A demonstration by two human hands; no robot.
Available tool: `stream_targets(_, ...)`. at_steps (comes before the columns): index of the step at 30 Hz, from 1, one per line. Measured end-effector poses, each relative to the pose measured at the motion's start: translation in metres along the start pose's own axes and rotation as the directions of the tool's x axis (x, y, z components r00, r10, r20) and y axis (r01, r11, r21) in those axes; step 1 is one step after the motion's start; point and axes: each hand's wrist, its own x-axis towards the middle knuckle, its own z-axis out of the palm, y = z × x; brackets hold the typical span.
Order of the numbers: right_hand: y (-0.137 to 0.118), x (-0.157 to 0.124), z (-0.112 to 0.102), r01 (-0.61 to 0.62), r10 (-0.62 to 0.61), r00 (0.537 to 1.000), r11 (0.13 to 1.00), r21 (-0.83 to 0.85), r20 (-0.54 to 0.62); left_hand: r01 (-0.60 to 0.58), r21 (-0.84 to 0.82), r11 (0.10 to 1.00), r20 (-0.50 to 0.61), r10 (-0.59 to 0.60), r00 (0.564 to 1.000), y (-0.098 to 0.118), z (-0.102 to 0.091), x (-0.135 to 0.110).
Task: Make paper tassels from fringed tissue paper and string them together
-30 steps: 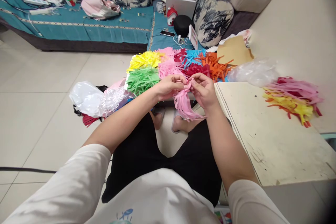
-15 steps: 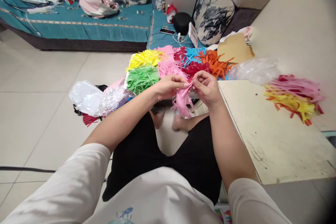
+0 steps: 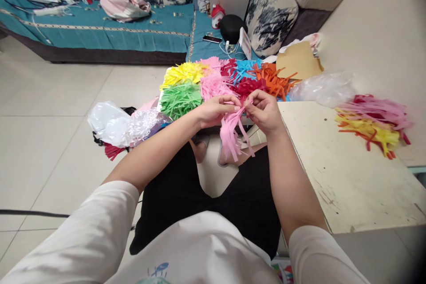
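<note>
A pink paper tassel hangs between my hands, its cut strips dangling over the gap between my knees. My left hand pinches it near its gathered top, fingers closed. Close beside it, my right hand pinches the tassel's upper end between thumb and fingers. Just beyond my hands lie heaps of fringed strips: green, yellow, pink, dark red, blue and orange.
A cream board table stands at my right, with pink and yellow finished-looking tassels on it. Clear plastic wrap and brown cardboard lie behind. White plastic bags are at left. A teal-covered sofa spans the back.
The pink tassel's strips now hang lower and more spread, and its top has turned a little toward my right hand. Both hands stay in nearly the same place.
</note>
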Motion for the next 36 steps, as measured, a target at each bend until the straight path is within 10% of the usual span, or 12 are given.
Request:
stream_targets(7,0.003,0.003,-0.002,0.054,-0.054,0.998,0.998,-0.021,0.031,-0.197,0.191,0.962,0.071,0.186,0.98,-0.01,-0.001,0.004)
stream_targets(17,0.008,0.007,-0.008,0.117,-0.116,0.993,0.992,-0.044,0.031,-0.437,0.606,0.665,0.113,0.471,0.875,-0.018,0.005,-0.002)
stream_targets(29,0.01,0.009,-0.002,0.16,-0.172,0.982,0.978,-0.134,-0.082,-0.383,0.78,0.495,0.055,0.556,0.83,-0.019,0.005,0.0)
stream_targets(36,0.012,0.009,0.003,0.151,-0.167,0.98,0.979,-0.137,-0.112,-0.267,0.733,0.625,-0.071,0.461,0.885,-0.016,0.005,0.005)
